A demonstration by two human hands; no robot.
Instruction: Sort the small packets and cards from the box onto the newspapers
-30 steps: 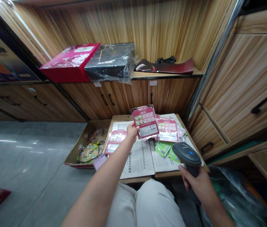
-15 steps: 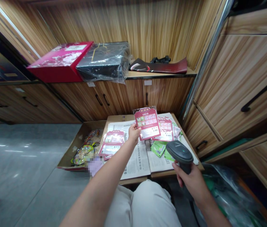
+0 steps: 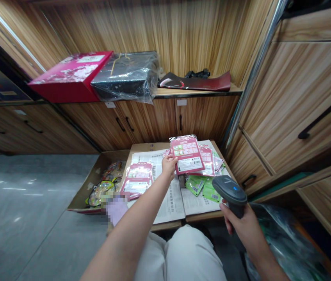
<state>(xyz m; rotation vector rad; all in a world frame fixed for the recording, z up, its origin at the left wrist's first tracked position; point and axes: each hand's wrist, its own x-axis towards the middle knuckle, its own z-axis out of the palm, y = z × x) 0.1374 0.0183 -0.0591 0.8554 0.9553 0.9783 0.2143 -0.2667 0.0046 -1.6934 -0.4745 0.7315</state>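
Note:
My left hand [image 3: 169, 166] pinches the lower left edge of a pink printed packet [image 3: 187, 155] in clear plastic, held above the newspaper. My right hand [image 3: 239, 218] is wrapped around the handle of a dark grey barcode scanner [image 3: 230, 188], which shows a small blue light on top. Just behind the held packet lies another pink packet [image 3: 208, 160], partly covered. Green packets [image 3: 195, 185] with barcodes lie between the held packet and the scanner. To the left of my left forearm, more pink packets [image 3: 138, 178] rest on the newspaper [image 3: 168, 203].
An open cardboard box [image 3: 79, 197] on the left holds bagged items. On the shelf stand a magenta box [image 3: 68, 76], a plastic-wrapped black box [image 3: 126, 74] and a dark red curved piece [image 3: 196, 82]. Wooden cabinets [image 3: 150, 121] stand behind; clear plastic bags [image 3: 291, 242] lie at the right.
The held packet has moved slightly right and down with my left hand and tilted. The scanner has shifted a little right, and its light has turned from green to blue.

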